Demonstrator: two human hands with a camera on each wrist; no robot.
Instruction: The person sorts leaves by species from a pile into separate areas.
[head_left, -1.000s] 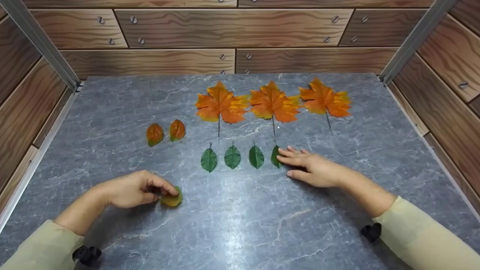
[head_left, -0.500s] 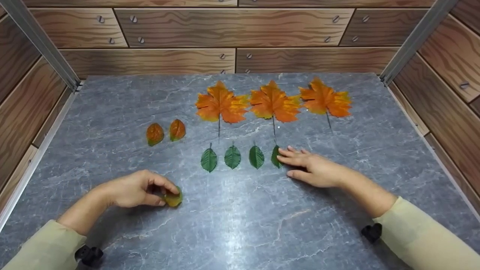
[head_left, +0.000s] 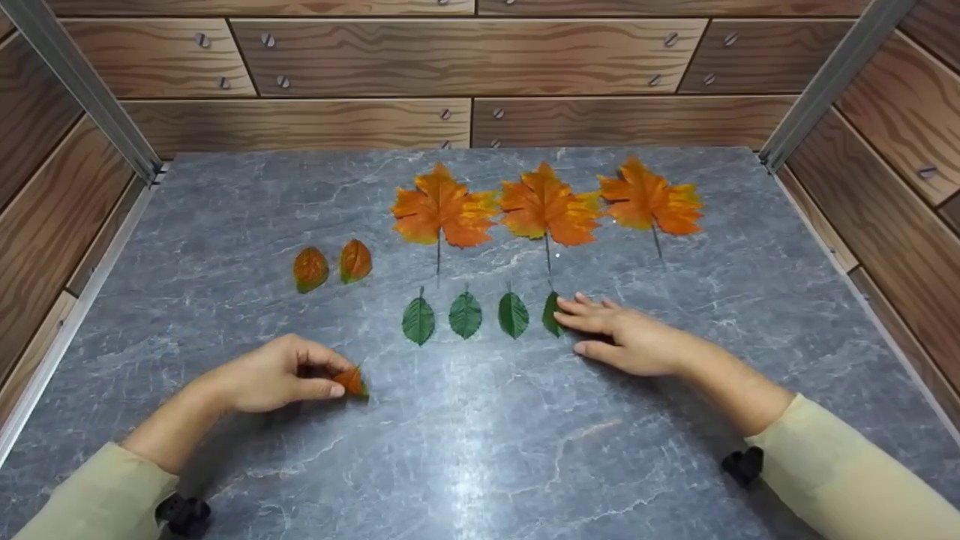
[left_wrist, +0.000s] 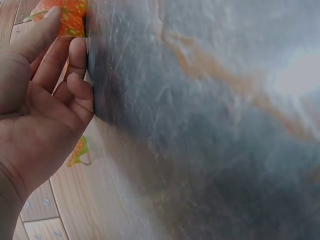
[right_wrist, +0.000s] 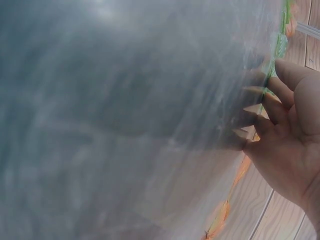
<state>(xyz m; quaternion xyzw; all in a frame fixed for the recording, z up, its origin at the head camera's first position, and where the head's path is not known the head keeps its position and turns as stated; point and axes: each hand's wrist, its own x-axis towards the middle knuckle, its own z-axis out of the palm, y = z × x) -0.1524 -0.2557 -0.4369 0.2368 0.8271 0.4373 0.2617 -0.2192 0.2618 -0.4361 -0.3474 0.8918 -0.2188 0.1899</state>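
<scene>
My left hand pinches a small orange leaf between thumb and fingers, tilted up at the table's left front. In the left wrist view the same orange leaf shows at the fingertips. My right hand lies with fingers extended, their tips touching the rightmost green leaf and covering part of it. Left of that leaf, in a row, are three more green leaves, the nearest a green leaf. Two small orange-brown leaves, one a curled leaf, lie beyond my left hand.
Behind the green row lie three large orange maple leaves, the middle maple leaf with its stem toward me. The grey marbled table is bounded by wood-patterned walls and metal posts.
My left hand has lifted and turned the leaf: its yellow-green face lay upward before, and its orange face now shows between thumb and fingers. My right hand has stayed still.
</scene>
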